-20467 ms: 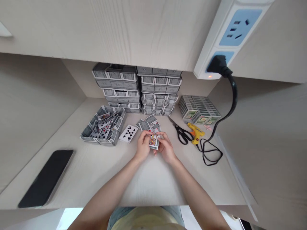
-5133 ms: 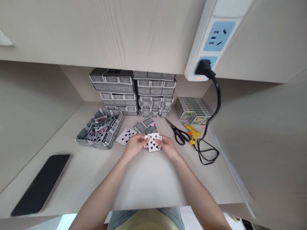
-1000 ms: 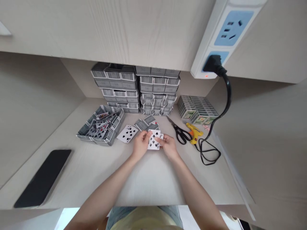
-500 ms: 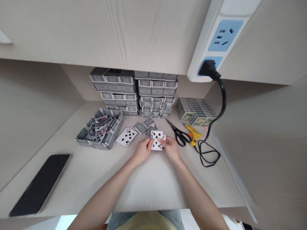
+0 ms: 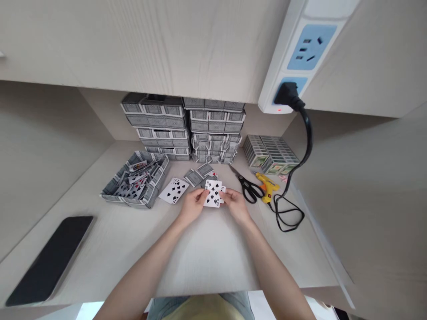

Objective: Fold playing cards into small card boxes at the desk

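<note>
An eight of spades playing card (image 5: 213,198) faces up between my two hands, over the near side of the desk. My left hand (image 5: 193,204) pinches its left edge, thumb on top. Behind it a second playing card (image 5: 223,189) sticks out to the right, and my right hand (image 5: 235,204) is closed on that edge. My fingers hide the undersides of both cards. Just beyond lie several face-down grey-backed cards (image 5: 200,174). Left of my left hand a card formation with black spades (image 5: 174,190) lies face up on the desk.
A box folded from cards (image 5: 151,198), holding loose cards, stands left. Stacked card boxes (image 5: 156,121) rise at the back. Black scissors (image 5: 250,188), a yellow glue gun (image 5: 267,186) and card packs (image 5: 271,155) are right. A phone (image 5: 50,260) lies left; a power strip (image 5: 283,58) hangs above.
The eight of spades has turned slightly and shifted left with my left hand, while the second card still shows at its right. The whole view has moved a little.
</note>
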Motion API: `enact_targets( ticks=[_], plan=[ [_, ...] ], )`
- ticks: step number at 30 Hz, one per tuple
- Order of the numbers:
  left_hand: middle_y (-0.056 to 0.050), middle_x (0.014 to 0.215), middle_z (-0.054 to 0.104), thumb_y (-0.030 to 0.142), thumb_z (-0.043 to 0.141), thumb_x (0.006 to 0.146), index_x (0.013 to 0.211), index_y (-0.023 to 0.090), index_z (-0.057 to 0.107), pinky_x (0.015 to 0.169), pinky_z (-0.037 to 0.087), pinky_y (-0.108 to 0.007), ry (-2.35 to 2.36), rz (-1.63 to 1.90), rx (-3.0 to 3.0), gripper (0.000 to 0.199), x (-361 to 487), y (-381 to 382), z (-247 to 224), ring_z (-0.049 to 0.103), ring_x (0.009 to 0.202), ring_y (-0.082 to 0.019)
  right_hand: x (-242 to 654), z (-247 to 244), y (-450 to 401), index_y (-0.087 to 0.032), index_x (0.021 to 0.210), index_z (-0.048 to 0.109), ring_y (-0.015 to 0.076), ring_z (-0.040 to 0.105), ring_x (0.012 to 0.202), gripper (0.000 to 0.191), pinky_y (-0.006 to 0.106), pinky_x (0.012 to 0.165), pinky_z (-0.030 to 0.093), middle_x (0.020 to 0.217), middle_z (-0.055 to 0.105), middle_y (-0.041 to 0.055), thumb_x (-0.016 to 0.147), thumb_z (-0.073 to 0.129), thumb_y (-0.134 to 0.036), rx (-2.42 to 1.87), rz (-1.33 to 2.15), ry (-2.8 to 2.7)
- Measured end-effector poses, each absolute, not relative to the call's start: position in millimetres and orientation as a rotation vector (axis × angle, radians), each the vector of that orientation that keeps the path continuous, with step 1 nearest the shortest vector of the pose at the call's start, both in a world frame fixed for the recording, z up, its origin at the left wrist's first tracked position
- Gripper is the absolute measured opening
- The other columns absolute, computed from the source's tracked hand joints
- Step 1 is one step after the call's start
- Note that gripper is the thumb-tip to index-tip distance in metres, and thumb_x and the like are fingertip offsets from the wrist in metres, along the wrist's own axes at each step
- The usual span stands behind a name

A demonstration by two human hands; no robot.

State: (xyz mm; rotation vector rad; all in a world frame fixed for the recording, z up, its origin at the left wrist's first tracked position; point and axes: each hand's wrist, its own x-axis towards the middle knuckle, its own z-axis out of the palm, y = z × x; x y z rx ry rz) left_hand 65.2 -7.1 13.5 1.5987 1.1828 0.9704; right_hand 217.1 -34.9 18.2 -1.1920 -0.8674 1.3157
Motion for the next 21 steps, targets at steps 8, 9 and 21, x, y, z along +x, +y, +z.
enact_targets(
  ticks=[8,9,21],
  plan=[
    [-0.004,0.082,0.066,0.039,0.053,0.074,0.087,0.016,0.063,0.066,0.046,-0.025,1.074,0.938,1.518,0.028,67,-7,8,0.059,0.071,-0.016,226,14,-33,-0.016,0.082,0.065,0.0193,0.064,0.068,0.036,0.031,0.061,0.052,0.077,0.069,0.0044,0.060,0.066,-0.043,-1.262,1.275,-0.921],
    [-0.004,0.080,0.066,0.039,0.052,0.075,0.086,0.015,0.062,0.065,0.045,-0.025,1.059,0.934,1.526,0.027,68,-7,8,0.059,0.070,-0.015,226,13,-33,-0.016,0.082,0.064,0.0194,0.064,0.068,0.035,0.032,0.061,0.052,0.076,0.069,0.0042,0.061,0.065,-0.043,-1.267,1.256,-0.937],
    [0.000,0.050,0.050,0.036,0.038,0.084,0.075,0.020,0.054,0.047,0.024,-0.022,1.416,0.754,2.098,0.024,76,-29,17,0.044,0.044,-0.012,204,13,-46,-0.017,0.090,0.062,0.0203,0.061,0.066,0.027,0.030,0.066,0.045,0.075,0.067,0.0093,0.079,0.043,-0.033,-1.724,0.520,-1.286]
  ],
)
